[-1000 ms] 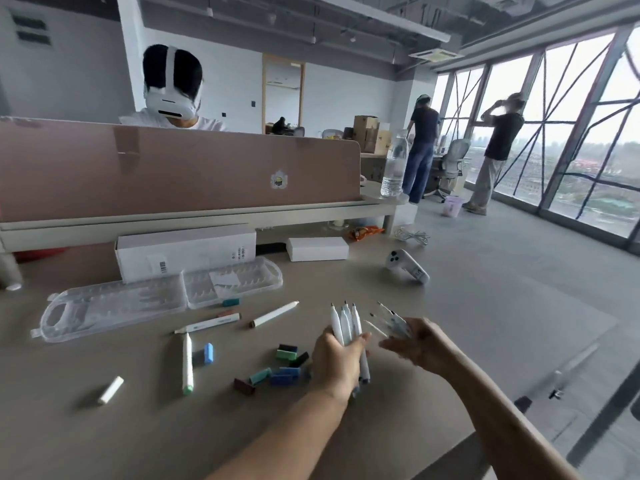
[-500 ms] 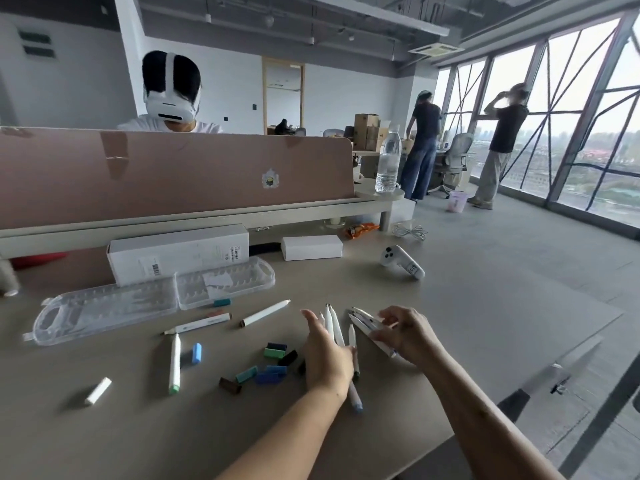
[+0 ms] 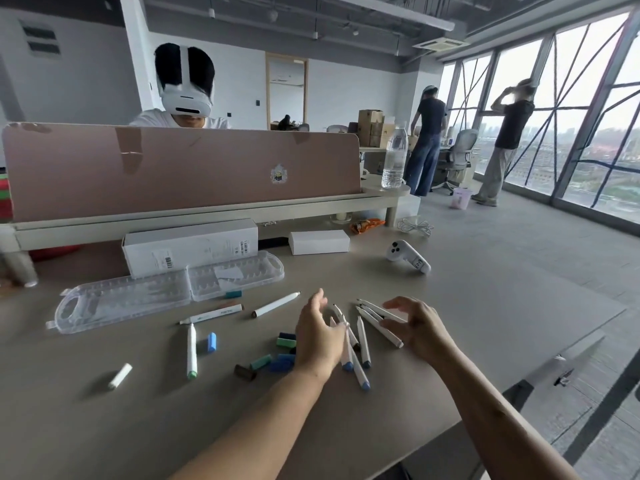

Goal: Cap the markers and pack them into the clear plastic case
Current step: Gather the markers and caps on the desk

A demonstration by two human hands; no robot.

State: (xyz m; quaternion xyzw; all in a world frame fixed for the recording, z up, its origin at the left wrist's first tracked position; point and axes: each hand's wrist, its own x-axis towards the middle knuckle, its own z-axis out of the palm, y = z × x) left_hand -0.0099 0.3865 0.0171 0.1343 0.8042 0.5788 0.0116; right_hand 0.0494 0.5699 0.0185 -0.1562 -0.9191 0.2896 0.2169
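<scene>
Several uncapped white markers lie on the desk between my hands: one bunch [image 3: 360, 355] by my left hand [image 3: 317, 336], another bunch [image 3: 379, 322] under the fingers of my right hand [image 3: 415, 327]. Both hands hover with relaxed fingers and hold nothing. Loose caps [image 3: 277, 358] in green, blue, dark and brown lie left of my left hand. Three more markers [image 3: 191, 351] [image 3: 213, 313] [image 3: 275, 304] lie further left, along with a light blue cap [image 3: 212, 341] and a white cap [image 3: 120, 375]. The clear plastic case [image 3: 166, 292] lies open at the back left.
A long white box [image 3: 190, 245] stands behind the case, a smaller white box [image 3: 319, 241] to its right. A white controller [image 3: 408, 259] lies at the back right. The desk edge [image 3: 519, 382] runs diagonally on the right. A pink divider [image 3: 180, 168] closes the back.
Both hands held bunches of markers upright a second ago. They lowered them, and now the markers lie on the desk and both hands have let go.
</scene>
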